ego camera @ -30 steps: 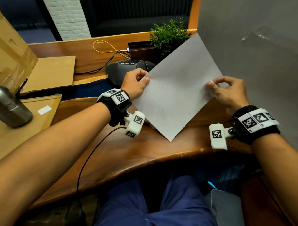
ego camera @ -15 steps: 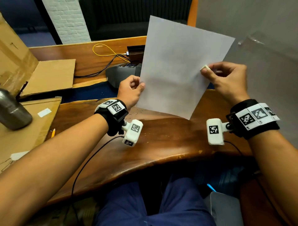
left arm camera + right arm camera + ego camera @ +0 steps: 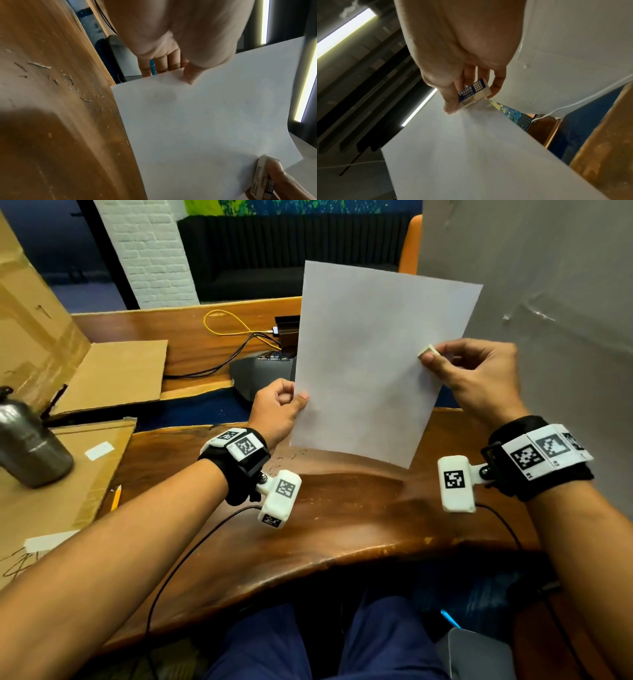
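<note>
The left hand (image 3: 279, 412) pinches the sheet (image 3: 373, 361) at its edge; the right hand (image 3: 479, 378) clamps the eraser (image 3: 427, 350) against the opposite edge; probably raised upright between them to check the erasing.

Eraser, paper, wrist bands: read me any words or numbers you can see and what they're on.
"ERASER", first letter at the thumb's edge: blue sleeve of the eraser in the right hand.
Line beneath it: too blurred to read.
On the paper: no writing shows.
On the wrist markers: square patterns, no words.
</note>
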Demonstrator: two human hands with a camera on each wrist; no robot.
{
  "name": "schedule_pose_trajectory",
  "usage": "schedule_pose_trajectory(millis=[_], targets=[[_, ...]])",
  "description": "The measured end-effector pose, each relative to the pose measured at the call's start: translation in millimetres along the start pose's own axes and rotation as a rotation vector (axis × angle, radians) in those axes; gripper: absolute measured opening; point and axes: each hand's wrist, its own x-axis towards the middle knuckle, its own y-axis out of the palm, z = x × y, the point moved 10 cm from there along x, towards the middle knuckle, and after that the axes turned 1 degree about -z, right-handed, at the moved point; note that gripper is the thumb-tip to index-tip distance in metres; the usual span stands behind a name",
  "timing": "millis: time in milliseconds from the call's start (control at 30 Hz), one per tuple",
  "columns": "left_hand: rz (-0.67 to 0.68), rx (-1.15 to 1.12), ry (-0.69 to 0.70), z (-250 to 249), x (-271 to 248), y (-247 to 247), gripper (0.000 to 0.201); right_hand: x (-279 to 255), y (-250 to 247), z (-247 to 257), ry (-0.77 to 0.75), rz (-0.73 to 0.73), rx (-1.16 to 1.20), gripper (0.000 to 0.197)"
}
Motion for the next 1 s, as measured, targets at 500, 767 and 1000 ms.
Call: schedule_pose_trajectory(millis=[500,767,1000], targets=[[-0.030,-0.126,-0.351,30,-9,16,0.015,-28,15,-79,0.492,0.167,0.032,0.027],[-0.032,-0.136,-0.292,30,-10,34,0.018,-25,-7,-86,0.496,0.123,0.012,0.014],[0.062,-0.081,-0.229,26,-6,53,0.022,-21,-19,-90,0.457,0.081,0.004,0.011]])
